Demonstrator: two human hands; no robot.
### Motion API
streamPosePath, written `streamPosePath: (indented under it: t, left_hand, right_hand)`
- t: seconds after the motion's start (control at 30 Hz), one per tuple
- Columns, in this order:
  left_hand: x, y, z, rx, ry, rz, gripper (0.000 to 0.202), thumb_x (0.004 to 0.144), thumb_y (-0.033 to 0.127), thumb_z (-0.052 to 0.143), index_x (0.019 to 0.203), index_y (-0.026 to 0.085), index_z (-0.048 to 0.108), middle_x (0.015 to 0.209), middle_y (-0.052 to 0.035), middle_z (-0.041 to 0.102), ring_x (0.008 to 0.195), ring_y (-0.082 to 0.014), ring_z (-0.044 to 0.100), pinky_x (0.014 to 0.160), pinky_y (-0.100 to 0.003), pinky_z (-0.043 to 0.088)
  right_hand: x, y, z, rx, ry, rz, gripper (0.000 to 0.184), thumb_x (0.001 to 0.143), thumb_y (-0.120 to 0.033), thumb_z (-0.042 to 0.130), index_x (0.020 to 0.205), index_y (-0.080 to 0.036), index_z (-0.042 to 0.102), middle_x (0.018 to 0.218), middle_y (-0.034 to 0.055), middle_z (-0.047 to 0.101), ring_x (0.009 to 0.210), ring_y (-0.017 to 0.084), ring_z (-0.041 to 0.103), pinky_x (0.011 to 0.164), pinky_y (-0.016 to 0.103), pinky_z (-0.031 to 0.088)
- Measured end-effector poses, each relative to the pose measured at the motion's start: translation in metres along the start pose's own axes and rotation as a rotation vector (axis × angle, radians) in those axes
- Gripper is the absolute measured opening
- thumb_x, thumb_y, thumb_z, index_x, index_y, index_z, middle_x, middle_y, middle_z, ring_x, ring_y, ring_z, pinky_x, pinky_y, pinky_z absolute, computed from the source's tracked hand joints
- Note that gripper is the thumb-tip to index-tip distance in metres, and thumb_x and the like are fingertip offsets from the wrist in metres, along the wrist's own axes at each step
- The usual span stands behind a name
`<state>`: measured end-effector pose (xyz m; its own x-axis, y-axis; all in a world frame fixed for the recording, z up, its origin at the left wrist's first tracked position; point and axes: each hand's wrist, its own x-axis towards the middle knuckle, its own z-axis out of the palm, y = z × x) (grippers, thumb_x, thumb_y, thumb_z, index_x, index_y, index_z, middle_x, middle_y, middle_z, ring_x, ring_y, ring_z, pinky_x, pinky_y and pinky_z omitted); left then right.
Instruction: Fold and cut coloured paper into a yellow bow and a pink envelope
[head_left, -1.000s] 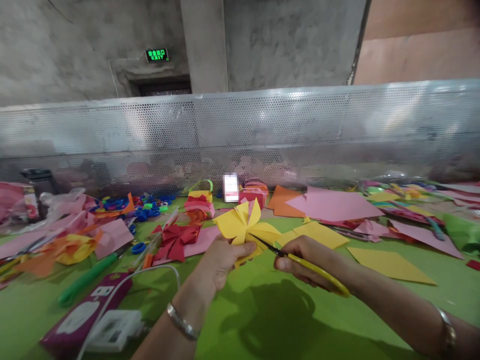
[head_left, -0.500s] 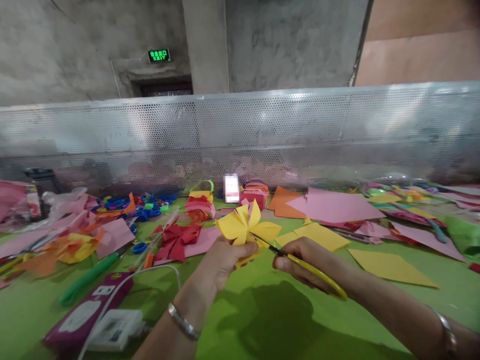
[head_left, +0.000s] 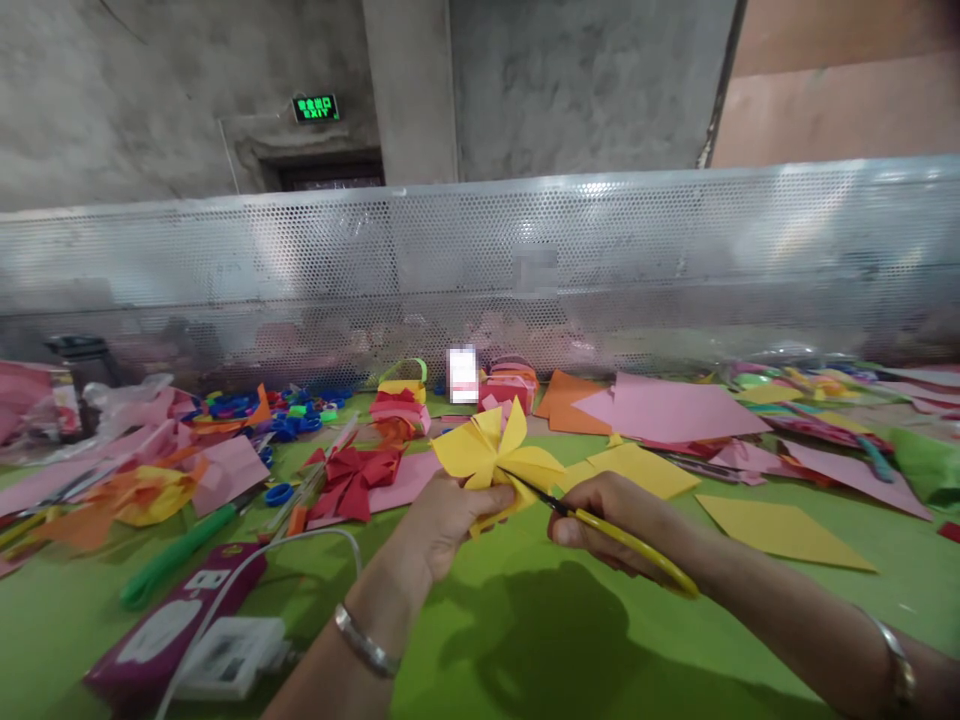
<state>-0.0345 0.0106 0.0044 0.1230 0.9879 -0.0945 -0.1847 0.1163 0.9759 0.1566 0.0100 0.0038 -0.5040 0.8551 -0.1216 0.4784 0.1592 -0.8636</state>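
Observation:
A yellow paper flower (head_left: 469, 450) with pointed petals is pinched in my left hand (head_left: 442, 525), the thumb lying across its lower part. My right hand (head_left: 611, 515) is closed round a pair of yellow-handled scissors (head_left: 637, 547). Their dark blades reach left to the middle of the flower, touching or very near a petal there; I cannot tell whether the blades are parted. Just left of my left hand lies a red paper flower (head_left: 356, 482). Yellow paper sheets (head_left: 634, 470) rest behind my right hand.
On the green tabletop (head_left: 465, 640), a purple power strip (head_left: 169, 625) with a white adapter (head_left: 229, 660) and cable sits front left. Green-handled scissors (head_left: 180, 555) lie nearby. Pink sheets (head_left: 675, 405) and a lit phone (head_left: 463, 375) stand toward the perforated metal barrier (head_left: 585, 260).
The flower and both hands stay nearly in place. The scissors and the petal beside them have shifted very slightly. Nothing was let go.

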Motion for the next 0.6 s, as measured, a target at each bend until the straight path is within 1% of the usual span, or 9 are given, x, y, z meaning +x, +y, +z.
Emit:
streamPosePath:
  t: [0.1, 0.23, 0.4, 0.53, 0.6]
  left_hand:
    - [-0.0004, 0.0004, 0.0007, -0.004, -0.003, -0.009, 0.037, 0.050, 0.014, 0.081, 0.085, 0.015, 0.069, 0.092, -0.0091, 0.071, 0.078, -0.0194, 0.066, 0.074, -0.029, 0.049]
    - [-0.0010, 0.0007, 0.0016, -0.004, -0.011, -0.011, 0.038, 0.050, 0.015, 0.081, 0.087, 0.015, 0.069, 0.093, -0.0102, 0.071, 0.079, -0.0201, 0.066, 0.076, -0.031, 0.049]
    - [-0.0012, 0.0011, 0.0017, 0.002, -0.007, -0.003, 0.039, 0.049, 0.015, 0.082, 0.086, 0.016, 0.069, 0.093, -0.0090, 0.071, 0.078, -0.0187, 0.066, 0.074, -0.028, 0.050]
    - [-0.0001, 0.0004, 0.0009, 0.004, -0.001, -0.012, 0.031, 0.052, 0.014, 0.080, 0.082, 0.015, 0.070, 0.090, -0.0091, 0.072, 0.076, -0.0181, 0.066, 0.073, -0.027, 0.050]
    - [-0.0001, 0.0006, 0.0010, -0.006, 0.007, -0.002, 0.032, 0.052, 0.011, 0.079, 0.082, 0.015, 0.070, 0.092, -0.0088, 0.072, 0.077, -0.0181, 0.066, 0.074, -0.027, 0.050]
  right_hand:
    - [0.0000, 0.0008, 0.0005, 0.008, 0.013, 0.029, 0.039, 0.066, -0.051, 0.063, 0.053, -0.020, 0.043, 0.037, -0.0077, 0.037, 0.033, 0.005, 0.031, 0.034, 0.018, 0.023]
    - [0.0002, 0.0013, 0.0002, 0.000, 0.015, 0.000, 0.041, 0.065, -0.052, 0.063, 0.052, -0.019, 0.043, 0.037, -0.0076, 0.038, 0.033, 0.005, 0.032, 0.035, 0.018, 0.023]
    - [0.0005, 0.0020, -0.0010, -0.041, 0.005, -0.011, 0.041, 0.066, -0.052, 0.062, 0.052, -0.019, 0.042, 0.038, -0.0074, 0.038, 0.033, 0.005, 0.032, 0.034, 0.017, 0.024]
    - [0.0005, 0.0012, -0.0003, -0.051, -0.003, -0.035, 0.037, 0.069, -0.051, 0.058, 0.057, -0.019, 0.045, 0.041, -0.0065, 0.039, 0.036, 0.007, 0.035, 0.037, 0.019, 0.028]
    - [0.0011, 0.0014, 0.0002, -0.097, -0.025, -0.078, 0.036, 0.071, -0.051, 0.054, 0.058, -0.019, 0.046, 0.043, -0.0056, 0.039, 0.039, 0.008, 0.037, 0.039, 0.020, 0.028]
